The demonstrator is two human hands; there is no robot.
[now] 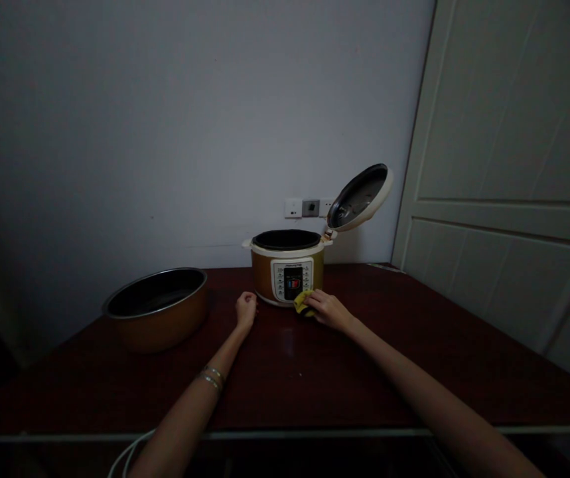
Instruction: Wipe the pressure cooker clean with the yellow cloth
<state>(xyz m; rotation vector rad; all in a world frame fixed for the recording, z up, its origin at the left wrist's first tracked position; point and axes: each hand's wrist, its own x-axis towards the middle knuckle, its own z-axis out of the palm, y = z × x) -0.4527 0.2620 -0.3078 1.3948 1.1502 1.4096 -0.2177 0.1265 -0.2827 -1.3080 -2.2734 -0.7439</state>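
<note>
An electric pressure cooker [288, 265] with gold sides and a white rim stands at the back of the dark red table, its hinged lid [361, 199] raised to the right. My right hand [332, 309] pinches a yellow cloth [304, 303] with a dark patch, which is against the lower right of the cooker's control panel [279, 280]. Close to the cooker's lower left side, my left hand [246, 308] is curled into a loose fist on the table; nothing shows in it. Whether it touches the cooker I cannot tell.
A gold inner pot [165, 325] with a dark inside stands on the table [275, 392] at the left. Wall sockets [293, 208] sit behind the cooker. A pale panelled door [503, 265] borders the right side. A white cable [128, 457] hangs at the front edge.
</note>
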